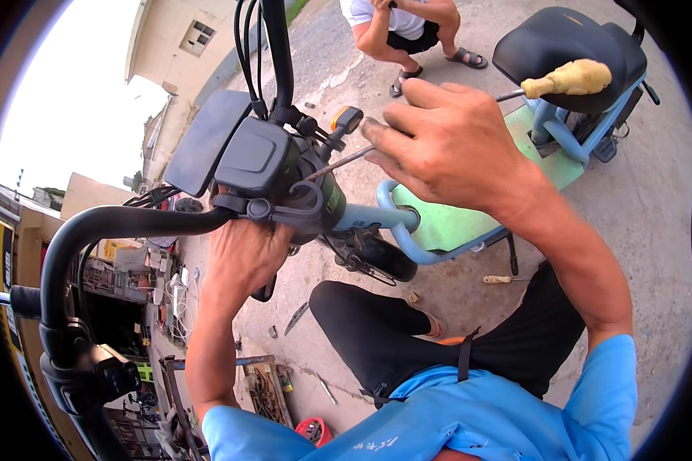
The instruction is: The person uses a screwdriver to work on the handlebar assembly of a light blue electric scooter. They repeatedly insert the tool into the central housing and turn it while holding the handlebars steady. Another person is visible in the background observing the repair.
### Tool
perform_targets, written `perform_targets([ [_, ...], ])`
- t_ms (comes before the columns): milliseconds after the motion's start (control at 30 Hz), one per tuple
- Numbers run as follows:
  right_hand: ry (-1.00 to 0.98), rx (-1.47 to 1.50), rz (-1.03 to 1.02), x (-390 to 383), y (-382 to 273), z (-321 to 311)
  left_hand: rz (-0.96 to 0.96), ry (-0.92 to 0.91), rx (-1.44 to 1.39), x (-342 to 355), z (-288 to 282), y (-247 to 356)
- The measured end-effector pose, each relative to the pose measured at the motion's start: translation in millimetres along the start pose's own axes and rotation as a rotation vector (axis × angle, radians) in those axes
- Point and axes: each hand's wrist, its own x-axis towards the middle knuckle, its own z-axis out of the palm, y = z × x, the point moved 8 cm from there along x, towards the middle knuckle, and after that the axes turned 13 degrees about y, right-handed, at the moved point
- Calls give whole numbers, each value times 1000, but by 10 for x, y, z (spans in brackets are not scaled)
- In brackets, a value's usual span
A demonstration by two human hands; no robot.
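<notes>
My right hand [454, 142] is closed around the metal shaft of a screwdriver. Its worn yellow handle [569, 79] sticks out above the knuckles, and the tip reaches the black front housing [315, 192] below the handlebar of a blue electric scooter. My left hand [246, 250] is under the handlebar [150, 223], against the underside of that housing; its fingers are hidden behind it. Just above is a dark grey rounded display unit [257, 157], with black cables beside it. A curved black hook [304, 203] juts from the housing near the screwdriver tip.
The scooter's green footboard [454, 219] and black seat [569, 58] extend to the right. Another person [404, 31] squats beyond. On the concrete lie a second screwdriver [497, 280] and small parts. A red container [313, 432] and a metal tray [267, 392] stand low left.
</notes>
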Motion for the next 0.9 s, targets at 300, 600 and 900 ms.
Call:
perform_targets([
  [300,-210,-68,-454,587,-612,149,-135,69,-248,-80,50,-187],
  [600,-326,-50,-542,735,-761,273,-120,100,-272,-92,38,-183],
  [900,-380,-199,-705,642,-1053,206,-90,38,-243,-140,112,-250],
])
